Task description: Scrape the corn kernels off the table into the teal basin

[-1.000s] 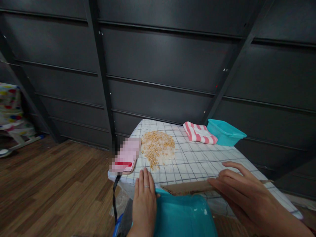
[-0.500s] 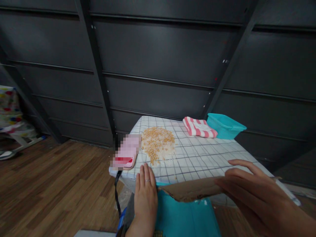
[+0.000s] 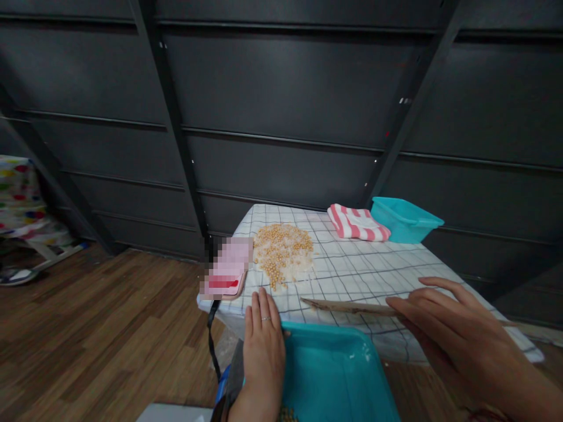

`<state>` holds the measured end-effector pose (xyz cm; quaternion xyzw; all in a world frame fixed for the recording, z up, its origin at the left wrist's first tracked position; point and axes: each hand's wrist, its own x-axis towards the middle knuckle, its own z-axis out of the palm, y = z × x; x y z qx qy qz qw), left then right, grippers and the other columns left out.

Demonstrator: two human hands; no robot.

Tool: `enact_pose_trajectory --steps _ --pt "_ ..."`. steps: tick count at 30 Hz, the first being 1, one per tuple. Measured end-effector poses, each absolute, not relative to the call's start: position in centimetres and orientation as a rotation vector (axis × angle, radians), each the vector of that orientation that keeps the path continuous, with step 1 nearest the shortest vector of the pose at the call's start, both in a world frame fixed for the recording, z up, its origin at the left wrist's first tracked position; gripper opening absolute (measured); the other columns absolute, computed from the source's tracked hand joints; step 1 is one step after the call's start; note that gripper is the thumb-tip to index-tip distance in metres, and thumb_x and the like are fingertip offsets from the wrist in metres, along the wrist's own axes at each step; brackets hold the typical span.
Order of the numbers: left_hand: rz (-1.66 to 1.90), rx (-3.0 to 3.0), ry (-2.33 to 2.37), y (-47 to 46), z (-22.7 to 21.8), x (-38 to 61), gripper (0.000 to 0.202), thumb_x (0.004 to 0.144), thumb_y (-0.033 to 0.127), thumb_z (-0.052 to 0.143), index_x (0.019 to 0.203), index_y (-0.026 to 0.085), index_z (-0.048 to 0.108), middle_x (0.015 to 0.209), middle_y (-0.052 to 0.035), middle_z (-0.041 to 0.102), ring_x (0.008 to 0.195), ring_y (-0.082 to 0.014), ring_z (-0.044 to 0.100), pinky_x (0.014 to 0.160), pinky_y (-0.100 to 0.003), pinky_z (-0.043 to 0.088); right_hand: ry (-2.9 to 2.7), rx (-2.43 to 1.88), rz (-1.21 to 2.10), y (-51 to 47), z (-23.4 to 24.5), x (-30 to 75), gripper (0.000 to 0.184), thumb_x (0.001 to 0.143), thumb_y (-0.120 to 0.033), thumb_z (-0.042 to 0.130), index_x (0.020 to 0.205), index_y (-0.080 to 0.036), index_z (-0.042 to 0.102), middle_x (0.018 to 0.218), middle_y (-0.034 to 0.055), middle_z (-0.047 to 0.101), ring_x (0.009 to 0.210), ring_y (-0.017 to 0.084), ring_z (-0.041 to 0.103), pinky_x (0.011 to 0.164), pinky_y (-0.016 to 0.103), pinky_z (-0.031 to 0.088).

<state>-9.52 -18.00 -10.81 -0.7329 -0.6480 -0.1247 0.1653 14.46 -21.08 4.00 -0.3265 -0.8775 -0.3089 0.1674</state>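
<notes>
My left hand (image 3: 263, 343) grips the left rim of a teal tray (image 3: 334, 375) held at the near edge of the table, fingers flat along its side. In my right hand (image 3: 457, 340) is a flat piece of brown cardboard (image 3: 347, 306), seen edge-on just above the checked tablecloth (image 3: 365, 269). A heap of yellow beans mixed with white grains (image 3: 282, 255) lies on the cloth beyond my left hand. A few beans show at the tray's near end.
A pink phone-like object (image 3: 225, 269) lies at the table's left edge with a black strap hanging down. A folded red-striped towel (image 3: 357, 223) and a second teal tub (image 3: 403, 219) sit at the far right. Behind is a dark panelled wall; wooden floor lies to the left.
The cardboard has gone from tilted face-on over the tray to lying flat and edge-on over the cloth. The tray's inside now shows fully. My left hand stays on the rim.
</notes>
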Motion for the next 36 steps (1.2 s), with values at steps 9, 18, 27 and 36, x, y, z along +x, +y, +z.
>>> enact_pose_trajectory --steps 9,18,27,36 --pt "-0.214 -2.054 -1.867 -18.0 -9.9 -9.0 0.052 0.077 0.018 0.048 0.128 0.004 0.046 0.138 -0.0195 0.044 0.127 -0.0313 0.042 0.1 -0.045 0.042 -2.521 -0.875 -0.879 -20.9 4.5 15.1 0.034 0.079 0.001 0.034 0.102 -0.017 0.051 0.064 -0.0017 0.057 0.059 0.015 0.055 0.078 0.037 0.044" --pt "-0.28 -2.06 -1.831 -17.9 -10.6 -9.1 0.051 0.079 0.016 0.044 0.128 0.002 0.046 0.137 -0.0217 0.045 0.126 -0.0313 0.043 0.1 -0.046 0.042 -2.534 -0.866 -0.938 -21.5 4.6 15.9 0.031 0.079 0.001 0.035 0.102 -0.013 0.052 0.068 0.0005 0.058 0.063 0.015 0.055 0.083 0.039 0.04" --pt "-0.272 -2.034 -1.849 -17.9 -10.0 -9.1 0.05 0.077 0.018 0.046 0.125 0.004 0.05 0.135 -0.0192 0.048 0.124 -0.0304 0.045 0.098 -0.043 0.044 -2.577 -0.858 -0.903 -21.6 4.9 15.5 0.032 0.079 0.0 0.036 0.101 -0.014 0.054 0.068 0.0009 0.057 0.063 0.015 0.054 0.081 0.038 0.041" --pt "-0.314 -2.042 -1.805 -17.8 -10.5 -9.4 0.049 0.078 0.015 0.043 0.126 0.004 0.05 0.135 -0.0198 0.048 0.125 -0.0302 0.045 0.099 -0.044 0.044 -2.544 -0.833 -0.883 -21.8 4.8 15.4 0.032 0.078 -0.001 0.037 0.099 -0.015 0.057 0.074 0.0031 0.06 0.07 0.017 0.056 0.086 0.041 0.041"
